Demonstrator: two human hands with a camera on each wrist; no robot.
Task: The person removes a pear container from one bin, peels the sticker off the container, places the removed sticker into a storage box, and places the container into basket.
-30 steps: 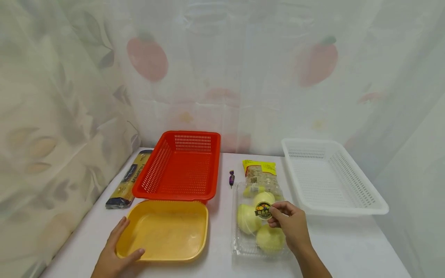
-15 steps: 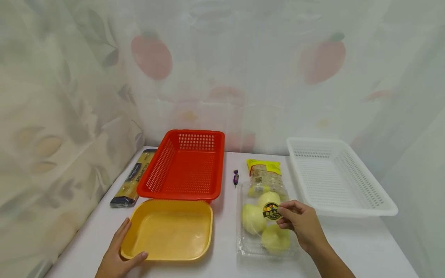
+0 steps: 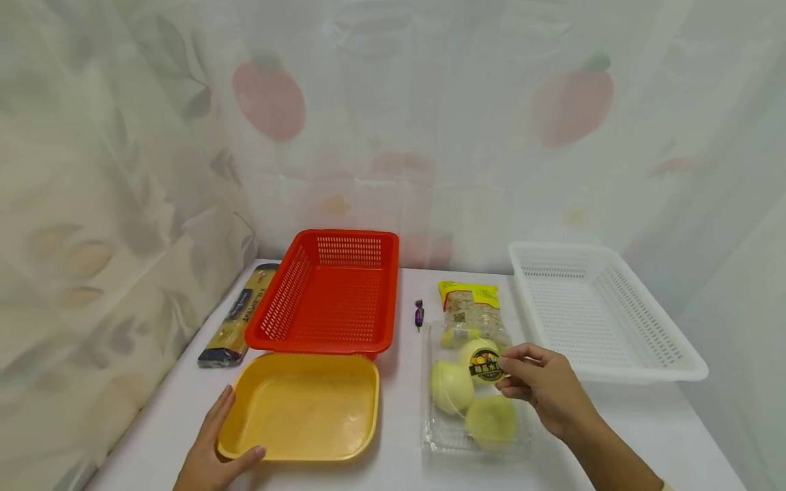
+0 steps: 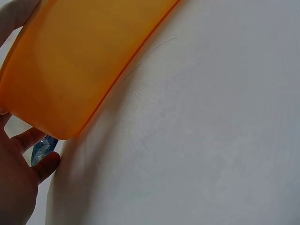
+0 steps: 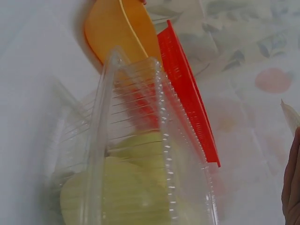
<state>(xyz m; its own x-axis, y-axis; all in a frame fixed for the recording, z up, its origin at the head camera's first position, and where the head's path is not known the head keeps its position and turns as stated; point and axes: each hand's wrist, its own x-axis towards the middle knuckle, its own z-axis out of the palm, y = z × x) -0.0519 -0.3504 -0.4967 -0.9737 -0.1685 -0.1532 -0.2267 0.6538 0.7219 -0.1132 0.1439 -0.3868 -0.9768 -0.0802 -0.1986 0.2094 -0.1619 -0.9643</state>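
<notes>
My right hand (image 3: 546, 385) pinches the edge of a round dark sticker (image 3: 486, 366) with fruit pictures between thumb and fingers. Below it, a clear plastic clamshell box (image 3: 442, 436) holds several pale yellow round fruits (image 3: 453, 387). In the right wrist view the box (image 5: 164, 117) fills the middle, and the hand shows at the right edge. My left hand (image 3: 211, 450) lies at the left front corner of a yellow basin (image 3: 307, 409), thumb along the front rim, fingers spread along the left side. The left wrist view shows the basin wall (image 4: 79, 70) beside the loosely bent fingers.
A red basket (image 3: 338, 300) stands behind the basin, with a spaghetti packet (image 3: 236, 320) to its left. A purple-wrapped candy (image 3: 419, 314) lies right of it. Behind the box is a yellow-topped food bag (image 3: 469, 303). A white basket (image 3: 595, 314) stands at the right.
The whole scene has shifted slightly right in the head view. My right hand and the sticker have moved a little rightward and up relative to the box. The left hand stays at the basin.
</notes>
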